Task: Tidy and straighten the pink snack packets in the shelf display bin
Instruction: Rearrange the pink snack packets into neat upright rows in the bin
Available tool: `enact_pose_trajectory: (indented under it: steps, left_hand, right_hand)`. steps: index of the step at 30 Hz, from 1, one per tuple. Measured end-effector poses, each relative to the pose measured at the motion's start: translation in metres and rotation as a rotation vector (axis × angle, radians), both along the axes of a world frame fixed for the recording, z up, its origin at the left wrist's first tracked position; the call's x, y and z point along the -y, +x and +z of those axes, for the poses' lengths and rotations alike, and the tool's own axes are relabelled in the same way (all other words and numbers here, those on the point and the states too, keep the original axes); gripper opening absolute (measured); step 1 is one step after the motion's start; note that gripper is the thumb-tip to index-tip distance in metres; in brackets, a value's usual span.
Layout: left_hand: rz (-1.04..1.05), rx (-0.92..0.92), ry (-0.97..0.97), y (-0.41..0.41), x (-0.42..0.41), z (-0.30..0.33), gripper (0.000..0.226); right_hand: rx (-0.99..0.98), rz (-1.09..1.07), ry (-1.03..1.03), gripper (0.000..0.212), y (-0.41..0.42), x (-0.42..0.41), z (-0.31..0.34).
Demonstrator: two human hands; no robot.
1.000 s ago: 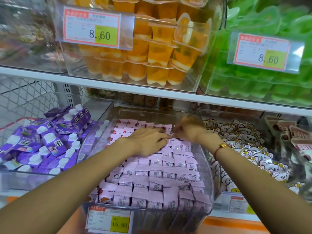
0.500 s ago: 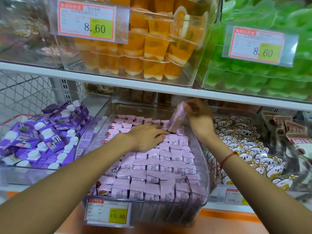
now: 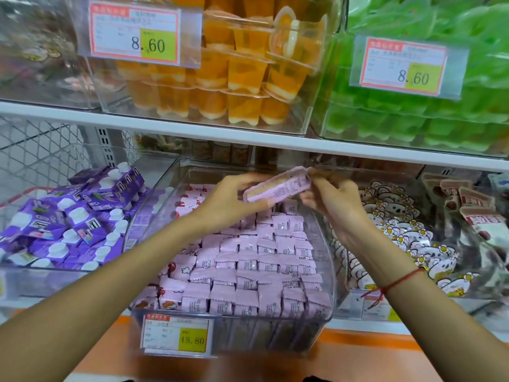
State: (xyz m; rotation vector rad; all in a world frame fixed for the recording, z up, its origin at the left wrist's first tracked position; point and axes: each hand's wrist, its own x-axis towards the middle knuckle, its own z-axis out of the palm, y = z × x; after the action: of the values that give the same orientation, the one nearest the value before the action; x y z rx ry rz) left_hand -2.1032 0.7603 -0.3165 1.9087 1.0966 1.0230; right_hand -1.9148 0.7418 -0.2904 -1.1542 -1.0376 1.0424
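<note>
Above the bin (image 3: pixel 327 271), the left hand (image 3: pixel 228 199) and right hand (image 3: pixel 334 201) both grip one pink packet (image 3: pixel 278 187); a loose grip may drop it onto the neat rows (image 3: pixel 248 268).

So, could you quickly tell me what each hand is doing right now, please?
Left hand: holding the pink packet at its left end.
Right hand: holding the same packet's right end.

the bin (image 3: pixel 327 274) sat at the front edge of the lower shelf (image 3: pixel 358 351), with packets (image 3: pixel 248 271) in rows inside it. one packet (image 3: pixel 278 187) was above the bin's back rows, the left hand (image 3: pixel 228 199) at its left end and the right hand (image 3: pixel 333 202) at its right. cartons (image 3: pixel 68 224) lay left of the bin, biscuits (image 3: pixel 399 235) right. jelly cups (image 3: pixel 220 78) stood on the upper shelf (image 3: pixel 165 128).
</note>
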Motion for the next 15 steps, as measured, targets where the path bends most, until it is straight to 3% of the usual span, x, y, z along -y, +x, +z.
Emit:
enact_pose_trajectory:
  steps: [3,5,9,11,13,15]
  left_hand:
    - [-0.094,0.188,-0.599,-0.008,0.0,0.003,0.038]
    - [-0.14,0.257,-0.752,-0.012,-0.002,0.002,0.035]
    - [-0.167,0.284,-0.823,-0.015,-0.001,0.007,0.034]
    - [-0.153,0.226,-0.796,-0.014,-0.001,0.01,0.033]
    - [-0.131,0.2,-0.758,-0.01,0.0,0.011,0.029]
    - [-0.135,0.195,-0.736,-0.007,0.001,0.013,0.029]
  right_hand:
    - [0.095,0.023,-0.062,0.028,0.005,0.001,0.003]
    - [0.158,0.014,-0.051,0.026,0.006,-0.001,0.004]
    - [0.478,0.029,0.141,0.018,0.002,0.005,0.005]
    - [0.692,0.179,0.243,0.036,-0.002,0.01,0.007]
    - [1.044,0.271,0.214,0.055,-0.005,0.008,0.006]
    - [1.265,0.259,0.204,0.056,-0.007,0.008,0.005]
